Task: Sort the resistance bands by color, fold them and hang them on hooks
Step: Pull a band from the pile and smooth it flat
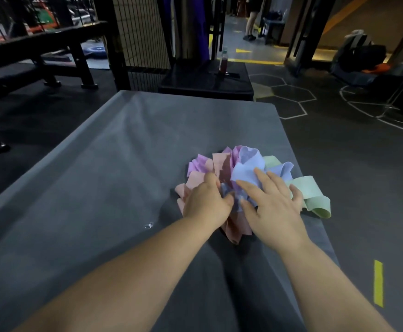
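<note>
Your pile of resistance bands (234, 168) sits bunched up on the right half of the grey table (95, 192), close to its right edge, colours all mixed: pink bands (219, 164), purple bands (199, 165), blue bands (248, 173) on top, and green bands (308, 190) trailing out to the right. Your left hand (207, 204) is dug into the pink and purple side, fingers curled down, thumb against a blue fold, and I can't tell if it's actually got hold of anything. Your right hand (274, 212) lies flat, fingers spread and straight over the blue and touching the green, gripping nothing. Further out there's a bottle (224, 61) standing on a black box (205, 85) past the table's far end, a black bench (40, 44) off to the left and a yellow strip (378, 283) on the floor at the right
</note>
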